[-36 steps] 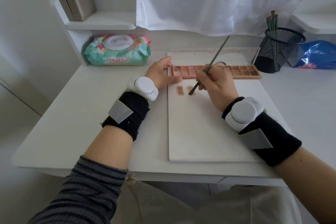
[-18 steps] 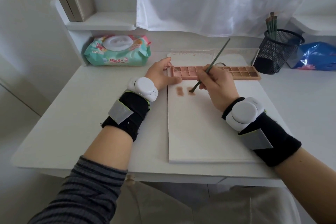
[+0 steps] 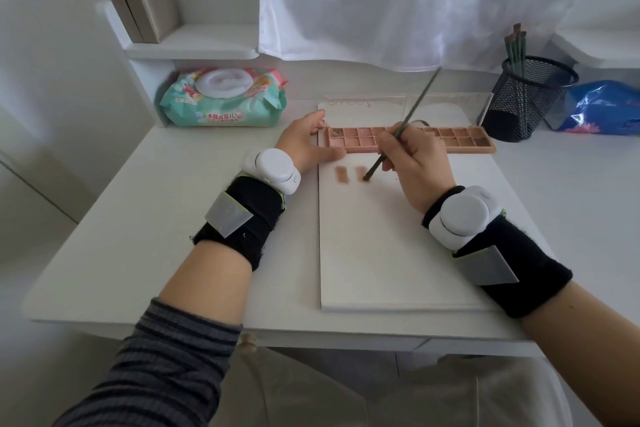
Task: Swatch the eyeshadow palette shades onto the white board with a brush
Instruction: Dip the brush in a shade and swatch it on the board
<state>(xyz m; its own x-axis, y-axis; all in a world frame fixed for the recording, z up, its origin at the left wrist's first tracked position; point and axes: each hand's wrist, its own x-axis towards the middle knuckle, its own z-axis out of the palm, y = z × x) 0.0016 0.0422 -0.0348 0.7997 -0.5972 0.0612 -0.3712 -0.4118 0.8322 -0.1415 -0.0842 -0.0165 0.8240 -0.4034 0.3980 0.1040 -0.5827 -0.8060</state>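
Note:
A white board (image 3: 388, 253) lies on the desk with two brown swatches near its top left. The pink eyeshadow palette (image 3: 453, 140) lies across the board's far end, its clear lid raised behind it. My right hand (image 3: 415, 163) pinches a thin dark green brush (image 3: 412, 114). The brush tip touches the lower end of the second swatch (image 3: 362, 173). My left hand (image 3: 304, 146) holds the palette's left end, thumb along its front edge and a finger at its back corner.
A pack of wet wipes (image 3: 221, 97) sits at the back left of the white desk (image 3: 173, 218). A black mesh cup (image 3: 530, 97) with several brushes stands at the back right beside a blue bag (image 3: 602, 107). A white curtain hangs behind.
The brush tip went up the second swatch and has come back down to its lower end. My left hand stayed on the palette.

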